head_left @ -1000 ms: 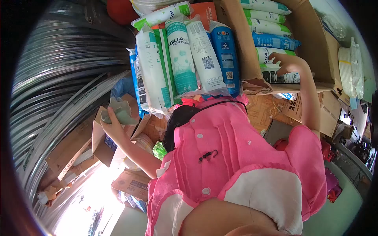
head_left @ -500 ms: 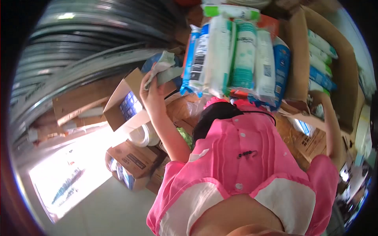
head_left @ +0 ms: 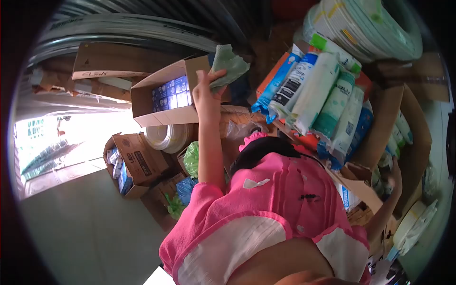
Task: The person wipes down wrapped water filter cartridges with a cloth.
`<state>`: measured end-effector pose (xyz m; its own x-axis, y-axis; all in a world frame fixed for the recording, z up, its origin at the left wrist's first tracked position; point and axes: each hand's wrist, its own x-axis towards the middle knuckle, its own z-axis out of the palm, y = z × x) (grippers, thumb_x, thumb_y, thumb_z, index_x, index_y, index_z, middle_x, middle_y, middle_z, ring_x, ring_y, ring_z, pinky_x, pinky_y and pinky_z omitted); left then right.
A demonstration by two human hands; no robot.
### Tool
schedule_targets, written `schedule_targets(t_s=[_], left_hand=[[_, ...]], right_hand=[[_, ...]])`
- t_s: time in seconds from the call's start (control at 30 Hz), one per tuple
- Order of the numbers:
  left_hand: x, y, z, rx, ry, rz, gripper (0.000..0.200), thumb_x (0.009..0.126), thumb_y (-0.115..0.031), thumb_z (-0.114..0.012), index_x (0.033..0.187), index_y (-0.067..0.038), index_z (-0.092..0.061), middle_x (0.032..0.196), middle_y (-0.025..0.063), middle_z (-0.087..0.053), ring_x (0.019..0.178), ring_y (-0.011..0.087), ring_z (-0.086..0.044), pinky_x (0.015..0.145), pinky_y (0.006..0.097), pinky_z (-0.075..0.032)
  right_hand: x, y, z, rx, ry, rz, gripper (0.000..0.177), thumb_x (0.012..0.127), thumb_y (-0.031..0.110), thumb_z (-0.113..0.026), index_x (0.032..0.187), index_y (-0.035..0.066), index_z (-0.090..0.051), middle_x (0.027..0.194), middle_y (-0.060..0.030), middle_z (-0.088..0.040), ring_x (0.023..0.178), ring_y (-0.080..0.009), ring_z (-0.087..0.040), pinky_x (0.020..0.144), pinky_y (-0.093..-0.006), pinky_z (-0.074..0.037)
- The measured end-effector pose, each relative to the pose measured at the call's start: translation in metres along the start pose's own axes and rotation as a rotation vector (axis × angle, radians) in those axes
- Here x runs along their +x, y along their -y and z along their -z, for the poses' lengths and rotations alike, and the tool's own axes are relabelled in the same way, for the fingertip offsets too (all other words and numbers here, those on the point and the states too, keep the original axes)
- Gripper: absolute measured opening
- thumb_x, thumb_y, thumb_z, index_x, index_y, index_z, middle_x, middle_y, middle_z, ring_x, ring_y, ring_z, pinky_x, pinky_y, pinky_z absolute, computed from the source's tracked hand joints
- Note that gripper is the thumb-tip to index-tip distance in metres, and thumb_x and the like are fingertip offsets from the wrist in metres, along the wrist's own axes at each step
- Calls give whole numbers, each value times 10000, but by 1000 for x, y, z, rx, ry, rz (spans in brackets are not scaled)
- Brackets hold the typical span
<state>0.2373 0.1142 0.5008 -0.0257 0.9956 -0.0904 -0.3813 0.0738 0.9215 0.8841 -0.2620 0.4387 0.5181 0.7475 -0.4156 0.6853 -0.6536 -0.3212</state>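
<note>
Left grip around cloth near carton edge; right grip unclear between box walls

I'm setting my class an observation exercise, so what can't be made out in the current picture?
All in the head view:
Right hand: blurred at the carton; its grip can't be told.
Inner packs: partly hidden by the carton's wall.
Cloth: its held part is covered by the left hand.
Large white coil: cut off by the top edge.
Outer packs: fine print too small and blurred.
</note>
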Motion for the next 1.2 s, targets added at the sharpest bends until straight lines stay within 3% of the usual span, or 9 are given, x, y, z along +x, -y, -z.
schedule_targets(t_s=[0.2,0.47,0.53,0.63,0.7,0.8,0.83,1.1,1.2], left_hand=[[13,-10,-1,-59,86,-104,670,925,47,-614,1527,-97,-357,1294,67,-603,1093,127,-616,888,244,-509],[31,6,45,-433,44,69,646,914,63,-537,1520,-110,-393,1396,100,-539,1240,201,-571,1042,325,-445],[34,-5,42,-276,16,45,609,910,51,-529,1496,-86,-431,1382,84,-560,1239,199,-573,1063,322,-424],[42,-31,23,-35,40,-203,505,930,50,-540,1429,31,-464,1337,132,-587,1228,215,-577,1081,309,-420],[44,-43,9,301,42,-473,449,948,26,-530,1396,15,-514,1353,168,-595,1290,219,-545,1094,317,-399],[39,-59,-4,758,131,-934,483,884,56,-540,1359,-31,-560,1407,155,-560,1365,322,-476,1129,395,-387],[32,-65,-4,1067,197,-1017,491,870,11,-549,1354,-71,-571,1456,100,-523,1383,322,-449,1145,424,-375],[37,-44,26,1382,320,-1068,616,829,6,-533,1434,-105,-503,1496,89,-477,1430,305,-384,1167,437,-353],[60,-45,32,1379,89,-967,664,808,37,-517,1459,-82,-464,1511,112,-453,1424,326,-386,1163,431,-354]], right_hand=[[-54,145,90,-6,-222,117,887,671,61,-693,1477,6,-330,1323,-207,-559,1211,-337,-556,1061,-368,-390],[0,279,138,601,-703,620,757,828,124,-701,1482,-34,-356,1427,-151,-495,1274,-262,-509,1095,-366,-386],[76,317,118,1357,-316,627,636,868,261,-590,1429,-4,-451,1370,-167,-545,1247,-333,-552,1056,-490,-463],[42,534,38,1432,-88,356,618,908,428,-464,1374,26,-518,1323,-151,-613,1142,-276,-622,981,-454,-490],[92,590,-5,1406,466,874,634,940,467,-411,1360,8,-536,1244,-147,-664,1030,-228,-660,904,-396,-529],[117,653,-72,1545,1199,687,592,957,456,-429,1294,-7,-577,1125,-138,-699,904,-232,-703,802,-378,-584],[118,672,-96,1606,904,547,528,976,421,-460,1253,-8,-596,1092,-157,-703,916,-256,-708,827,-401,-583],[166,707,-173,1318,1631,326,519,1024,493,-446,1222,45,-617,1021,-132,-718,848,-239,-718,762,-393,-605],[107,694,-163,1274,1121,455,521,1020,508,-453,1220,58,-621,981,-106,-722,784,-206,-714,693,-352,-607]])
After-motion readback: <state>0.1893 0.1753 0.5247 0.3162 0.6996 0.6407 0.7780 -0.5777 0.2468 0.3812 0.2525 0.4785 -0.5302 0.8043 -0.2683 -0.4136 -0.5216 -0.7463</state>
